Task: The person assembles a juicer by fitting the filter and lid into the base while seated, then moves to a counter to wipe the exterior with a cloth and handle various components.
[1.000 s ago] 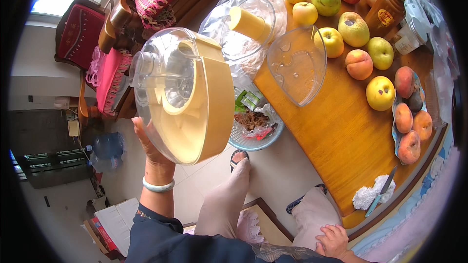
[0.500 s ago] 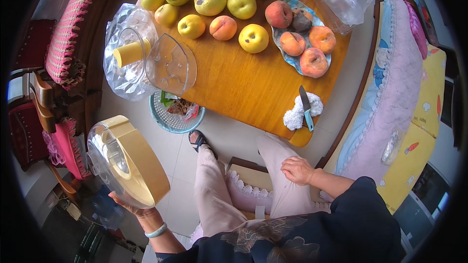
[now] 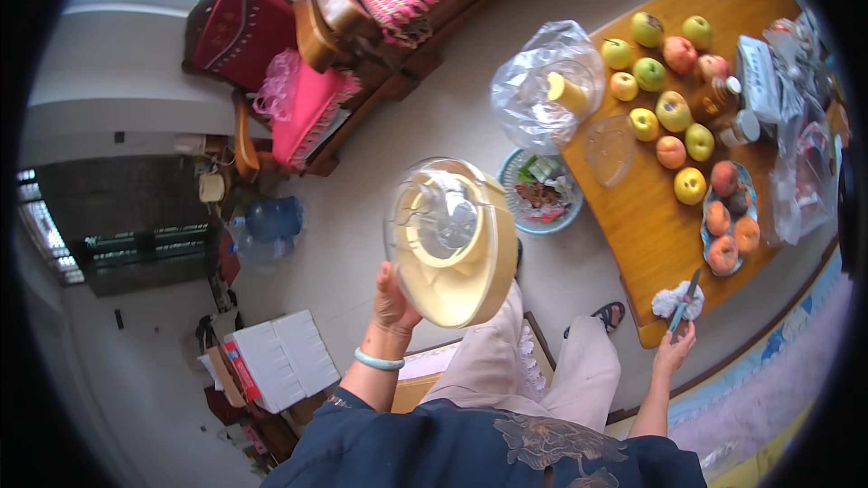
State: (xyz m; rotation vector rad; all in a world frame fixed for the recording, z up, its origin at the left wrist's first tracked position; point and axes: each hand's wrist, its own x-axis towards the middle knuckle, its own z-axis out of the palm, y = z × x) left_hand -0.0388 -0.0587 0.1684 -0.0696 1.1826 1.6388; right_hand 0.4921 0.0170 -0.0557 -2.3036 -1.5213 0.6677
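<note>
My left hand (image 3: 395, 307) grips a round, cream-yellow appliance housing with a clear plastic cover (image 3: 461, 248), held up above my legs and tilted. Its thumb shows at the near edge, while the other fingers are mostly hidden behind the housing. My right hand (image 3: 674, 350) is at the table's near corner, its fingers at the handle end of a knife (image 3: 676, 314). Whether they close round that handle, I cannot make out. The dark blade lies over a crumpled white cloth (image 3: 666, 302) on the wooden table (image 3: 624, 244).
Yellow and green fruit (image 3: 674, 110) spreads over the table, beside peaches on a blue patterned plate (image 3: 707, 239). Nearer stand a clear container (image 3: 610, 152) and a plastic-wrapped part (image 3: 542, 81). A blue waste basket (image 3: 579, 217) is on the floor, with white boxes (image 3: 285, 357) further left.
The view has swung left, so the table now appears at the right. My right hand has left my knee and reached the knife handle. My left hand still holds the housing, now nearer mid-view.
</note>
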